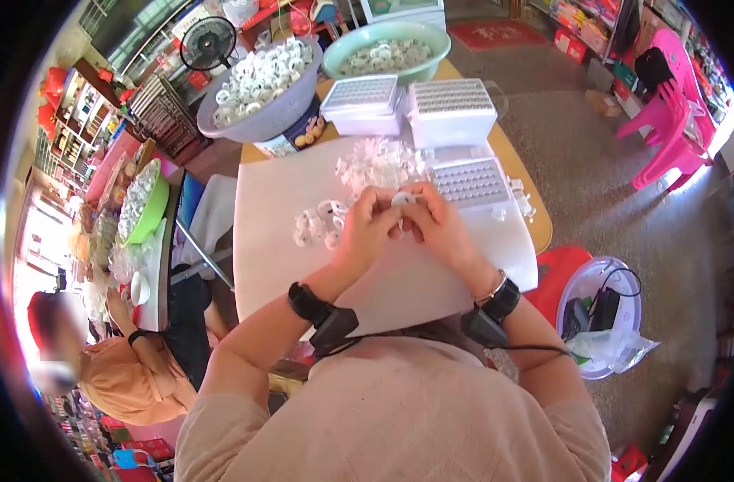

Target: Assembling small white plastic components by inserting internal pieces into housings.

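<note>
My left hand (365,229) and my right hand (438,225) meet over a white sheet (279,257) on the round table. Both pinch one small white ring-shaped plastic part (402,198) between their fingertips. A few similar white rings (317,223) lie just left of my left hand. A heap of clear and white small parts (379,163) sits beyond my hands. A white gridded tray (471,182) lies right of the heap, close to my right hand. Black bands with small boxes are strapped on both wrists.
Two stacks of white gridded trays (451,108) stand at the back. A grey basin (263,88) and a green basin (385,46) hold several white rings. Another person (118,377) sits at lower left beside a green bowl (146,205). A clear bucket (600,313) stands right; pink chairs (668,120) beyond.
</note>
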The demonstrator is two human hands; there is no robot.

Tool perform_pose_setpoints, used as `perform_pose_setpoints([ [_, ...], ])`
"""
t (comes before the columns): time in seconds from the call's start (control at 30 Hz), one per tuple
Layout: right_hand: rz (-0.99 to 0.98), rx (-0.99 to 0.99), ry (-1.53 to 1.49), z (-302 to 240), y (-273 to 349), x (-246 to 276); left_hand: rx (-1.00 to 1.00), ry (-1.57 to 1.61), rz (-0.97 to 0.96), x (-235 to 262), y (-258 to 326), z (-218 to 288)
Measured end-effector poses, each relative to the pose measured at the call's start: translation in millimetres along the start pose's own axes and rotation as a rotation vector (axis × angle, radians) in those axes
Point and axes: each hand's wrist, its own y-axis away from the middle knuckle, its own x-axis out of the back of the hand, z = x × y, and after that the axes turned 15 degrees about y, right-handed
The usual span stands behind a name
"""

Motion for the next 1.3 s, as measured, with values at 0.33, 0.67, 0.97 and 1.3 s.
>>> perform_pose_setpoints([
  [0.33, 0.041, -0.023, -0.051, 11.5, -4.9, -0.5, -0.137, -0.135, 0.068, -7.3, -6.0, -10.7],
  [0.67, 0.089, -0.028, -0.074, 14.5, -7.5, -0.6, 0.128, 0.060, 0.083, -8.9, -5.7, 3.2],
  [0.97, 0.065, 0.010, -0.033, 4.3, -6.9, -3.9, 0.051, 0.042, 0.010, 0.8, -10.1, -3.8],
  [1.3, 0.049, -0.015, -0.065, 15.0, -4.4, -2.8, -0.029, -0.054, 0.037, -8.2, -2.2, -8.7],
])
